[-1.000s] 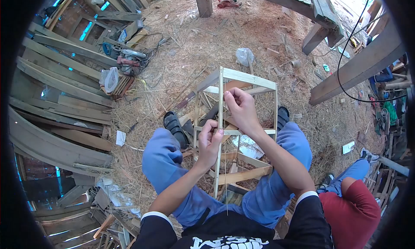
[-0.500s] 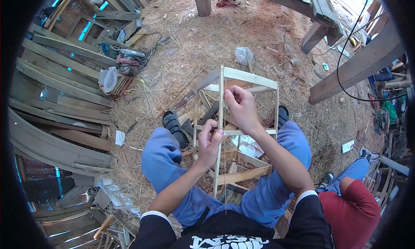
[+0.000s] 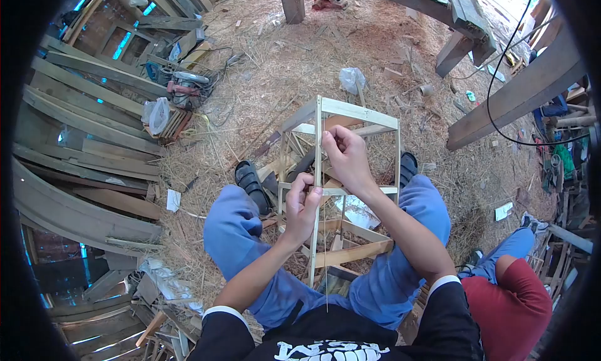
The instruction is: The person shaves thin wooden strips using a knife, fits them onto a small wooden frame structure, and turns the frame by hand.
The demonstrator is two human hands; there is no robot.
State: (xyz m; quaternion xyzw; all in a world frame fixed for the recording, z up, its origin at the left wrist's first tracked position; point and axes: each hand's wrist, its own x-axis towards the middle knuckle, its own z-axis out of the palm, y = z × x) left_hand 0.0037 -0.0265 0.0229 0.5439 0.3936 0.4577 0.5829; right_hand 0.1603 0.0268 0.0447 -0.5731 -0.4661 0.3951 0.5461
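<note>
A light wooden frame (image 3: 362,112) of slim posts and crossbars stands between my knees. My left hand (image 3: 302,211) is closed around its near upright post, the thumb pressed against the post where a crossbar meets it. Higher up, my right hand (image 3: 345,157) is closed in a pinch at the right side of the same post. A thin tan strand (image 3: 326,273) runs down along the post, past both hands, to my lap. The right fingertips appear to grip this strand; whether it is cord or a fine sliver, I cannot tell.
Straw and shavings cover the ground. Power tools (image 3: 186,88) and stacked boards (image 3: 94,110) lie at the left. A plastic bag (image 3: 352,80) sits beyond the frame. A heavy beam (image 3: 513,101) slants at the right, near a black cable (image 3: 494,110). Another person in red (image 3: 510,308) is at lower right.
The frame and both hands have shifted very slightly left in view. Both hands keep their closed hold at the post.
</note>
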